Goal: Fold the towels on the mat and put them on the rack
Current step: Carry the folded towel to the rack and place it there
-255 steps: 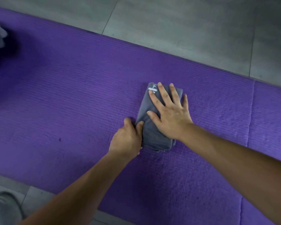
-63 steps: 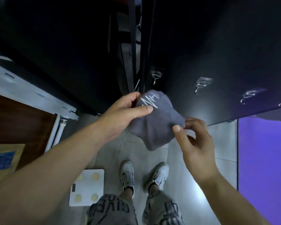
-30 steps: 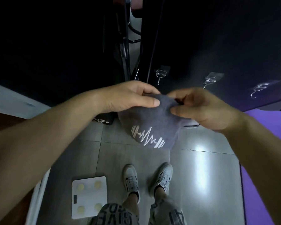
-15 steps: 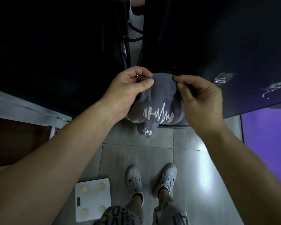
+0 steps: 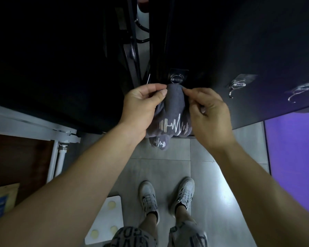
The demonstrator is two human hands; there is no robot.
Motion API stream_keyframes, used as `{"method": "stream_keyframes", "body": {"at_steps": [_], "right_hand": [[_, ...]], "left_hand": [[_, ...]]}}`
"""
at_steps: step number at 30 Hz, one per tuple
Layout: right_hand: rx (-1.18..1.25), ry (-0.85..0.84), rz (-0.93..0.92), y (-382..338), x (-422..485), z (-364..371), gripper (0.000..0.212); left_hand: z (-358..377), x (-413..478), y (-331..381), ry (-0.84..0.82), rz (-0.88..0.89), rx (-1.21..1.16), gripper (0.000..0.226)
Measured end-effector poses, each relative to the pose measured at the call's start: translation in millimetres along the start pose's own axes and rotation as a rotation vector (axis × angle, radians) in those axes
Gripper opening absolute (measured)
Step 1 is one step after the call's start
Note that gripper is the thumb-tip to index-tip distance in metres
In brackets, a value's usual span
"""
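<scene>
Grey cloth towel (image 5: 173,107) with a white heartbeat-and-barbell line stitched on it, bunched up and held high in the air against the black wall panel (image 5: 239,41), both hands on it! The left hand (image 5: 141,104) has its thumb and forefinger pinched onto the top left corner of the fabric, with the other fingers curled behind the cloth. The right hand (image 5: 209,114) comes in from the other side, its thumb and fingertips nipping the top right edge. Between the two pinches the towel's top sits right under a clear plastic hook with a metal prong (image 5: 176,78), touching it or just short of it, and I cannot tell whether the cloth is caught on the prong. The rest of the towel hangs down in loose folds, a second small stitched logo showing at the bottom.

Two more clear hooks (image 5: 237,85) (image 5: 300,91) run along the panel to the right, both bare. Down below there is grey tiled floor (image 5: 212,184), a pair of grey-and-white sneakers (image 5: 148,198) planted side by side, and a white bathroom scale with pale round pads (image 5: 108,214) just left of them. The purple mat (image 5: 292,148) shows at the right edge, well apart from the towel.
</scene>
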State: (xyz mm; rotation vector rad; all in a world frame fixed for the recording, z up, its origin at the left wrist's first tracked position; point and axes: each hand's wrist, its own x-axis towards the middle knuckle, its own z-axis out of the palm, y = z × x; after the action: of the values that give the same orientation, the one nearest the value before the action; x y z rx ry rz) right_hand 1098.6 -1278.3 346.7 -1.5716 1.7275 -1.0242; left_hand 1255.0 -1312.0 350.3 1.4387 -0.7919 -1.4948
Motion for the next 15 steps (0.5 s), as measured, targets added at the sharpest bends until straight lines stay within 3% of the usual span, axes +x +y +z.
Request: {"method": "stream_keyframes", "body": {"at_steps": [4, 7, 9, 12, 15], "right_hand": [[0.041, -0.05, 0.166, -12, -11, 2, 0.045], [-0.025, -0.042, 0.174, -15, -18, 2, 0.052], [-0.129, -0.033, 0.117, -15, -18, 2, 0.051], [-0.134, -0.05, 0.053, -11, -15, 1, 0.051], [-0.005, -0.125, 0.015, 1, -17, 2, 0.049]], "left_hand": [[0, -5, -1, 0.019, 0.066, 0.086, 0.012], [-5, -8, -3, 0.093, 0.325, 0.521, 0.015], [-10, -13, -4, 0.104, 0.435, 0.785, 0.029], [-17, -24, -7, -0.057, 0.503, 0.886, 0.058], [-20, -31, -18, -0.213, 0.46, 0.809, 0.069]]}}
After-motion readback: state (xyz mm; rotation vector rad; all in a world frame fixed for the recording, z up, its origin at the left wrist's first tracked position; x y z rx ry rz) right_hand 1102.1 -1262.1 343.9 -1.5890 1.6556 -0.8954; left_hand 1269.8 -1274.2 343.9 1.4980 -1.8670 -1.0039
